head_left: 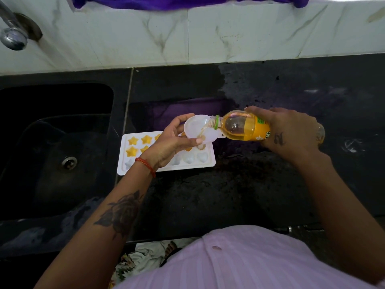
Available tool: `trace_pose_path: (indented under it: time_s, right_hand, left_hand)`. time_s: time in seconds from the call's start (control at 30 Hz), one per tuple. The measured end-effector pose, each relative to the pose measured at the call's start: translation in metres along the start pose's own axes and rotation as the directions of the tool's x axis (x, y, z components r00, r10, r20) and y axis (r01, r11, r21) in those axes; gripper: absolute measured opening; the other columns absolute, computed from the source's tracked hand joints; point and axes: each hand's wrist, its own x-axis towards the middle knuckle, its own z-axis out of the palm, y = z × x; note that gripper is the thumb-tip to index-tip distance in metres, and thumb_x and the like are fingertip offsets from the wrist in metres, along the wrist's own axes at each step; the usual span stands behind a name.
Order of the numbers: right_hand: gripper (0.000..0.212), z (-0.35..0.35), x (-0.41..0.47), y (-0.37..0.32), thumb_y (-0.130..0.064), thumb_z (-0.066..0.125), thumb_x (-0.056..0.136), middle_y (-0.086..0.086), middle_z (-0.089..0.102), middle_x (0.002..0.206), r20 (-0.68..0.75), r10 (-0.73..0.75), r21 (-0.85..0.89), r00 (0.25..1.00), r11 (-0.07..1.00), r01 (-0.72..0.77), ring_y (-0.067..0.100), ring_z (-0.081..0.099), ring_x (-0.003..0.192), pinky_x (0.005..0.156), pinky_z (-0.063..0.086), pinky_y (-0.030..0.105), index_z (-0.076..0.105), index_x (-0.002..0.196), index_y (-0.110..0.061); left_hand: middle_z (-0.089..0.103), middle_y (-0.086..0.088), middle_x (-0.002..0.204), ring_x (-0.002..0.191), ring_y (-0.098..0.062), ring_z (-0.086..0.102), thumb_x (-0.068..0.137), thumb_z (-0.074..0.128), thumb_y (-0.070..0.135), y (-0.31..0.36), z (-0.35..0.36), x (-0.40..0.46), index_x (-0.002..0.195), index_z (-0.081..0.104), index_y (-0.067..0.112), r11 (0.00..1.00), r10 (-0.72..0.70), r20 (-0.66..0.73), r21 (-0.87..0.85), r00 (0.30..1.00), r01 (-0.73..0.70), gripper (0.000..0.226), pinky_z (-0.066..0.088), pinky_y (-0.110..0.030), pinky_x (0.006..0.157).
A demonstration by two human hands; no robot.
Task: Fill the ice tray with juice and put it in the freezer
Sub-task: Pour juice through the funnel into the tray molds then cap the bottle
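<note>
While the right hand (291,132) is gripping the tilted juice bottle (243,128), fingers curled round it, the left hand (175,140) is pinching a white funnel (198,128) over the ice tray (166,152), which is sitting on the black counter (229,195) beside the sink (52,142)

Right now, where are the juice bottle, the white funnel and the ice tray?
juice bottle (239,128): head view, on its clear shoulder above the label.
white funnel (194,127): head view, on the inside of its bowl.
ice tray (209,163): head view, on its right rim.
</note>
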Motion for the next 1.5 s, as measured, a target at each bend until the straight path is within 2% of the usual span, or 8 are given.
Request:
trace_pose_path:
  time_s: [0.2, 0.37, 0.57, 0.8, 0.87, 0.93, 1.13, 1.5]
  right_hand:
    - [0.075, -0.002, -0.001, -0.003, -0.034, 0.075, 0.072, 0.008, 0.065, 0.110, 0.012, 0.013, 0.027, 1.000, 1.000, -0.013, 0.034, 0.060, 0.093, 0.066, 0.033, 0.032, 0.038, 0.136, -0.041]
    - [0.083, -0.005, 0.001, -0.009, -0.037, 0.080, 0.064, 0.008, 0.067, 0.109, 0.055, 0.038, 0.133, 0.998, 0.990, -0.045, 0.034, 0.060, 0.098, 0.076, 0.045, 0.038, 0.038, 0.136, -0.043]
    - [0.091, -0.010, 0.006, -0.019, -0.038, 0.085, 0.055, 0.007, 0.068, 0.107, 0.042, 0.049, 0.215, 0.998, 0.975, -0.057, 0.034, 0.060, 0.098, 0.075, 0.044, 0.036, 0.039, 0.134, -0.045]
    - [0.089, -0.017, 0.019, -0.050, -0.039, 0.084, 0.058, 0.005, 0.068, 0.107, 0.026, -0.052, 0.259, 0.998, 0.965, 0.043, 0.032, 0.060, 0.099, 0.074, 0.040, 0.033, 0.038, 0.134, -0.045]
    - [0.087, -0.018, 0.022, -0.064, -0.039, 0.083, 0.059, 0.005, 0.068, 0.107, 0.028, -0.082, 0.288, 0.996, 0.955, 0.071, 0.032, 0.060, 0.099, 0.077, 0.045, 0.035, 0.038, 0.134, -0.045]
    - [0.086, -0.018, 0.025, -0.078, -0.039, 0.082, 0.059, 0.005, 0.068, 0.107, 0.023, -0.111, 0.305, 0.994, 0.947, 0.098, 0.032, 0.060, 0.099, 0.078, 0.049, 0.039, 0.039, 0.133, -0.046]
    - [0.089, -0.012, 0.032, -0.120, -0.040, 0.083, 0.058, 0.003, 0.068, 0.108, 0.027, -0.186, 0.288, 0.982, 0.942, 0.170, 0.032, 0.060, 0.099, 0.075, 0.047, 0.038, 0.037, 0.134, -0.046]
    - [0.078, -0.001, 0.032, -0.156, -0.036, 0.077, 0.068, 0.003, 0.066, 0.111, 0.009, -0.303, 0.240, 0.953, 0.926, 0.292, 0.030, 0.059, 0.100, 0.076, 0.045, 0.037, 0.038, 0.134, -0.044]
  left_hand:
    - [0.068, 0.009, 0.108, 0.103, -0.022, 0.063, 0.062, 0.079, 0.008, 0.000, -0.001, -0.001, 0.124, 0.052, 0.030, 1.000, 0.011, -0.001, -0.005, 1.000, -0.011, 0.071, 0.052, -0.040, 0.083]
    - [0.071, 0.014, 0.100, 0.097, -0.016, 0.067, 0.069, 0.076, -0.002, 0.002, -0.003, -0.003, 0.128, 0.049, 0.025, 0.999, 0.026, 0.009, -0.039, 1.000, -0.026, 0.070, 0.055, -0.035, 0.081]
    - [0.071, 0.008, 0.104, 0.099, -0.020, 0.069, 0.062, 0.079, -0.002, 0.009, -0.007, -0.012, 0.128, 0.049, 0.020, 0.990, 0.067, -0.012, -0.127, 0.998, -0.068, 0.076, 0.057, -0.038, 0.085]
    - [0.071, 0.007, 0.103, 0.103, -0.024, 0.067, 0.064, 0.075, -0.001, 0.013, -0.040, -0.036, 0.126, 0.051, 0.020, 0.979, 0.105, -0.104, -0.162, 0.989, -0.121, 0.070, 0.057, -0.036, 0.083]
    - [0.069, 0.004, 0.108, 0.105, -0.027, 0.066, 0.064, 0.075, -0.002, 0.012, -0.051, -0.047, 0.128, 0.051, 0.019, 0.978, 0.103, -0.140, -0.167, 0.985, -0.126, 0.072, 0.057, -0.036, 0.084]
    - [0.069, 0.005, 0.108, 0.104, -0.026, 0.067, 0.063, 0.075, -0.002, 0.011, -0.062, -0.058, 0.128, 0.051, 0.019, 0.977, 0.109, -0.176, -0.164, 0.978, -0.139, 0.072, 0.057, -0.035, 0.083]
    - [0.071, 0.008, 0.105, 0.103, -0.021, 0.067, 0.063, 0.075, 0.000, 0.008, -0.098, -0.097, 0.125, 0.050, 0.019, 0.971, 0.127, -0.295, -0.158, 0.947, -0.179, 0.070, 0.058, -0.034, 0.078]
    - [0.068, 0.007, 0.111, 0.110, -0.019, 0.064, 0.061, 0.077, 0.003, -0.013, -0.120, -0.124, 0.121, 0.053, 0.025, 0.978, 0.086, -0.356, -0.150, 0.930, -0.148, 0.068, 0.057, -0.032, 0.080]
